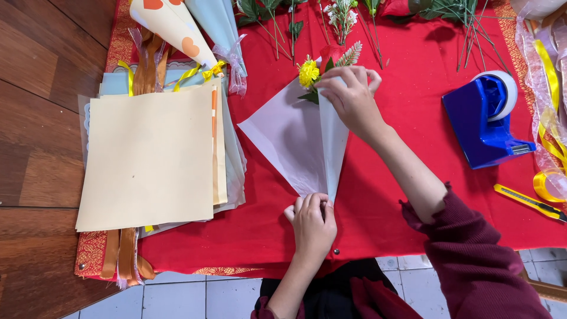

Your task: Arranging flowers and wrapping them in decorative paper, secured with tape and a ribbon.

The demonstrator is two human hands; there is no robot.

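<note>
The left hand (311, 220) pinches the pointed bottom of a white paper cone (301, 139) near the counter's (384, 195) front edge. The right hand (349, 94) grips the cone's open top, where a yellow flower (308, 72) pokes out. A blue tape dispenser (487, 121) sits toward the right edge.

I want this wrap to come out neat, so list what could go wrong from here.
1. The right hand holds only the top edge of the white paper; the fold could spring open.
2. The yellow flower sits at the rim and might get crushed.
3. The left hand pinches the tip, which could crease or tear.
</note>
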